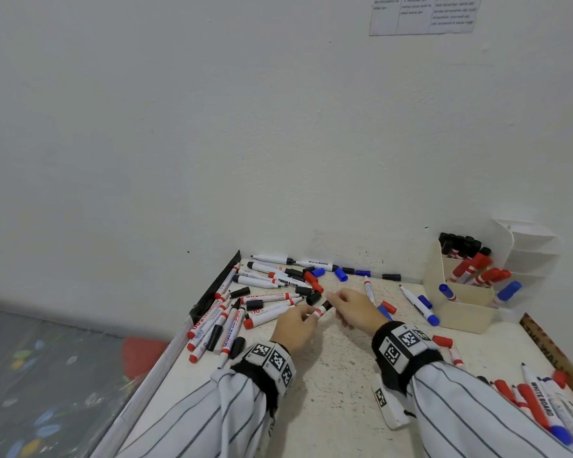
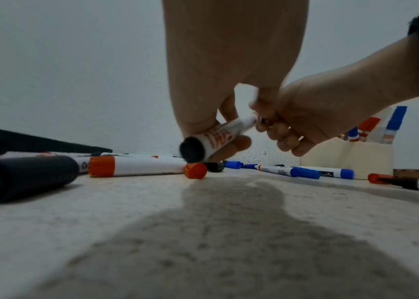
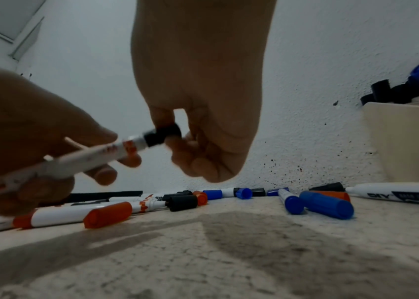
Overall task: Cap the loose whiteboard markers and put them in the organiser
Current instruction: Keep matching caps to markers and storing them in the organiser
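My left hand [image 1: 296, 322] [image 2: 218, 125] grips a white marker [image 1: 318, 313] [image 2: 216, 137] [image 3: 95, 157] with a black end plug, held just above the table. My right hand [image 1: 348, 304] [image 3: 177, 133] pinches a black cap [image 1: 326, 305] [image 3: 163, 134] that sits over the marker's tip end. The cream organiser [image 1: 460, 314] [image 2: 349, 159] [image 3: 405, 141] stands at the back right, holding capped black, red and blue markers. Several loose markers and caps [image 1: 262, 292] lie scattered at the back left.
More markers [image 1: 540, 401] lie near my right sleeve at the front right. Blue markers [image 1: 420, 305] and loose caps lie beside the organiser. A black strip [image 1: 215, 285] runs along the table's left edge. A white wall backs the table; a wooden ruler [image 1: 549, 348] lies at the right edge.
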A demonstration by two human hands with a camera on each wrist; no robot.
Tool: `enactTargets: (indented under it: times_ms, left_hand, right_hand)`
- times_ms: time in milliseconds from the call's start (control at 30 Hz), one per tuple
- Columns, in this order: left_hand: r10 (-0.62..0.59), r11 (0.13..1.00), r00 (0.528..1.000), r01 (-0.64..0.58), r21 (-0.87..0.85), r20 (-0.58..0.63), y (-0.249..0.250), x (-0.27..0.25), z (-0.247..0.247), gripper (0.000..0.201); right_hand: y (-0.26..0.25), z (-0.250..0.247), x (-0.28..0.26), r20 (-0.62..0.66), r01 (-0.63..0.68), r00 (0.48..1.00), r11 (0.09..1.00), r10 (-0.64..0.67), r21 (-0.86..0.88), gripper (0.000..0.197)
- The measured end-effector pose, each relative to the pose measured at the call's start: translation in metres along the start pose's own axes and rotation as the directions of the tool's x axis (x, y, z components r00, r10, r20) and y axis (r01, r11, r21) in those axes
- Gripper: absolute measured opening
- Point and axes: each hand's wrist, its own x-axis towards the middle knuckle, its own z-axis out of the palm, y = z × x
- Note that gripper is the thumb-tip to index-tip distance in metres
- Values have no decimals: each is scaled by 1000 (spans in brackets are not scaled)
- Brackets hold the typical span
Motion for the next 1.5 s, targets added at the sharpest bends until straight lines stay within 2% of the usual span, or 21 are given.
enactTargets:
  times_ms: [67,167,267,367,467,533,667,767,833,933,1000,1067,1133,1200,1267,1400,1500]
  left_hand:
    - [33,999,999,-33,13,-9,0,-2,1,26]
    - [61,998,996,-58,38,-61,-1,-2,2,20]
    - [93,979,993,-77,187,-77,2,-2,2,23]
    - [131,950,991,-115,291,-35,6,-2,2,26]
    - [113,977,992,-122,174,59,11,3,1,23]
    - [76,994,991,-85,74,110,14,4,0,25]
    - [-89,972,966,137,-189,243,18,2,-2,29]
    - [-118,933,939,217,-287,324,20,1,-2,31]
    - [-91,932,943,194,-307,319,20,2,-1,32]
    - [8,949,971,69,-309,241,25,9,4,29]
    - [51,960,980,5,-279,192,29,17,3,26]
    - [54,981,983,-19,-193,178,31,28,-1,28]
    - [13,997,989,-24,78,149,28,43,-8,34]
    - [-34,943,995,2,332,89,22,56,-14,32]
    - [-99,868,994,68,491,38,12,68,-17,31]
    - [-180,730,984,133,670,1,-10,85,-21,25]
    - [-196,677,980,124,726,16,-21,91,-21,26]
  right_hand:
    - [0,2,1,-23,-12,1000,999,11,-39,34]
    - [1,3,4,-49,-46,998,997,43,-69,40]
    - [1,2,4,-51,-98,994,993,95,-60,42]
    - [-2,0,2,-48,-102,994,994,100,-39,41]
    - [-4,-2,-1,-39,-66,997,997,65,-25,38]
    - [-4,-5,-3,-21,-20,1000,1000,20,-8,38]
    - [-1,-9,-6,13,45,999,995,-46,94,38]
    - [2,-12,-8,34,89,995,988,-94,129,36]
    - [2,-17,-9,38,143,988,983,-148,112,36]
    - [-1,-31,-6,-12,240,971,970,-240,35,34]
    - [-5,-47,-3,-70,256,964,967,-255,-1,25]
    - [-9,-70,-2,-176,262,951,964,-253,33,17]
    - [-11,-101,1,-323,285,912,957,-252,58,13]
    - [-6,-135,4,-462,309,853,949,-244,69,9]
    - [4,-165,5,-576,299,789,952,-212,59,12]
    - [23,-205,-2,-725,133,665,984,-177,-118,25]
    - [32,-218,-3,-769,121,616,985,-171,-122,23]
